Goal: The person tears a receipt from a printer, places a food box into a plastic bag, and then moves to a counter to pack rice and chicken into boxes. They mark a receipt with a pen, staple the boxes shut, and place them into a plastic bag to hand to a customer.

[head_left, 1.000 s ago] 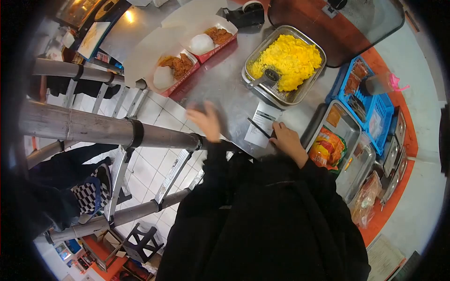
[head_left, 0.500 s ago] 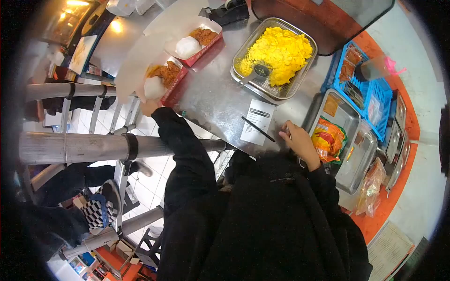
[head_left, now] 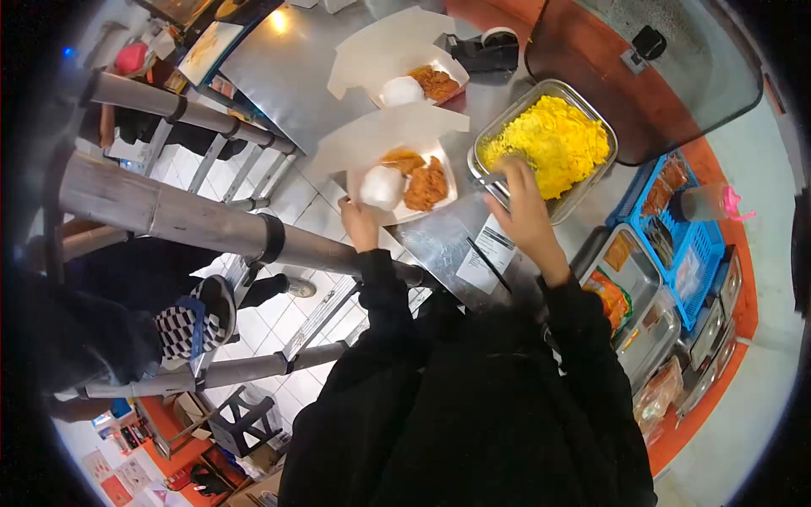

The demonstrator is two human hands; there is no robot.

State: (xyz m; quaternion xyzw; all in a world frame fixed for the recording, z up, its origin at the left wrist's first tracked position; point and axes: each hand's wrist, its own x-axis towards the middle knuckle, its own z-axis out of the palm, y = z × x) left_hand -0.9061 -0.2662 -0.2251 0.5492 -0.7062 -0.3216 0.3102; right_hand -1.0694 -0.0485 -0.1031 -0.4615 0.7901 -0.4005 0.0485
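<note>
My left hand pinches the near left corner of an open paper food box, which tilts towards me over the table's edge. Inside it are a white rice mound and browned fried pieces. At the near left corner of a metal tray, my right hand has its fingers closed on the handle of a scoop. The scoop's head is hidden behind the hand. Yellow scrambled egg fills the tray. Farther back stands a second open food box with similar contents.
A receipt and a black pen lie near the table's front edge. A tape dispenser is at the back. Blue baskets and a metal pan stand right. Metal railings run along the left, with another person's shoe beyond.
My left hand has drawn the nearer box towards me and tilted it, separating it from the other box. My right hand has gone from beside the receipt up to the scoop in the tray.
</note>
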